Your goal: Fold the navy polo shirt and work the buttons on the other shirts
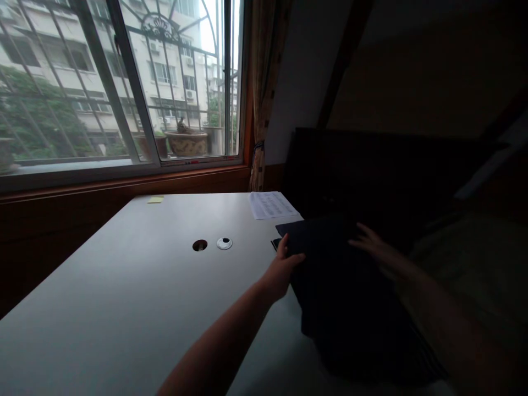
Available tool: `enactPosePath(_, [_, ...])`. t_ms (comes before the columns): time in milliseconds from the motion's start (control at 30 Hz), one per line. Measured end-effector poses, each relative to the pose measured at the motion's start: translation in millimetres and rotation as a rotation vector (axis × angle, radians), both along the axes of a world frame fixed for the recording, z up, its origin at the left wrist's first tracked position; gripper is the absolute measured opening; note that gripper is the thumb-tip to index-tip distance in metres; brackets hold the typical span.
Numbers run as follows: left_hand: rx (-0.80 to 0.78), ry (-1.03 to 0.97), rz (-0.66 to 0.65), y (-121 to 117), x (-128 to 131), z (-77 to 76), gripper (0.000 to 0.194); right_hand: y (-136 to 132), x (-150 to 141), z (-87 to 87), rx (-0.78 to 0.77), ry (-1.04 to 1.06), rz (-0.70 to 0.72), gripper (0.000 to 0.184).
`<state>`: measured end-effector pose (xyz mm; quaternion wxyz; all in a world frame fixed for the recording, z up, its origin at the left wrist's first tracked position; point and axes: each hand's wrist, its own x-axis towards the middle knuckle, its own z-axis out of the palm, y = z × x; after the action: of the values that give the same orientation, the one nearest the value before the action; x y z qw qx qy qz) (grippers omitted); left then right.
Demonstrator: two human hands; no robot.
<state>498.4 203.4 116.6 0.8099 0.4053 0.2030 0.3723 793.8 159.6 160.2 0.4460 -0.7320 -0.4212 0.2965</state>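
Note:
A dark navy or black folded cloth, seemingly a garment, lies over the right side of the white table and droops toward me. Pale stripes run along its lower right edge, but deep shadow hides its exact kind. At the cloth's left edge rests my left hand, thumb and index finger apart on the fabric, the other fingers hidden. My right hand lies on the cloth's upper right part with its fingers spread. A striped dark edge shows beneath the cloth beside my left fingers.
The white table bears printed sheets at its far right corner and a yellow sticky note at the far left. A round cable hole sits beside its loose cover. Beyond are a barred window and a curtain.

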Motion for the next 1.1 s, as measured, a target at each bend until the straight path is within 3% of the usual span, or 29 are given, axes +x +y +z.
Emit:
enactPosePath(100, [0.039,0.205,0.047,-0.4,2.7,-39.6,0.083,-11.1,13.1,-37.2,-0.23,0.146,-0.039,0.091])
enactPosePath(200, [0.06,0.278,0.062,-5.3,-4.4,-59.3,0.083,-31.1,18.0,-54.9,-0.266,0.158,-0.046,0.092])
enactPosePath(333, [0.166,0.336,-0.005,-10.7,-12.5,-57.1,0.089,-50.9,14.9,-62.1,-0.247,0.112,-0.067,0.094])
enactPosePath(433, [0.242,0.342,-0.088,-15.1,-13.6,-47.5,0.09,-57.7,5.0,-69.9,-0.195,0.07,-0.022,0.099])
enactPosePath(533, [0.216,0.315,-0.098,-20.5,-7.8,-35.3,0.081,-59.1,-3.8,-72.4,-0.1,0.032,0.03,0.094])
enactPosePath(700, [0.332,0.354,-0.008,-38.7,13.7,-9.2,0.04,-58.4,2.5,-48.1,0.067,-0.063,-0.072,0.076])
enactPosePath(800, [0.5,0.468,0.027,-56.7,22.8,-2.9,0.032,-64.1,10.4,-35.6,0.056,-0.04,-0.086,0.063])
enactPosePath(933, [0.58,0.54,-0.027,-77.5,18.8,-23.0,0.036,-82.2,13.3,-46.6,-0.049,-0.036,-0.01,0.053])
enactPosePath(1100, [0.307,0.46,-0.205,-85.7,2.1,-57.8,0.038,-107.0,12.8,-76.7,-0.088,-0.166,-0.003,0.042])
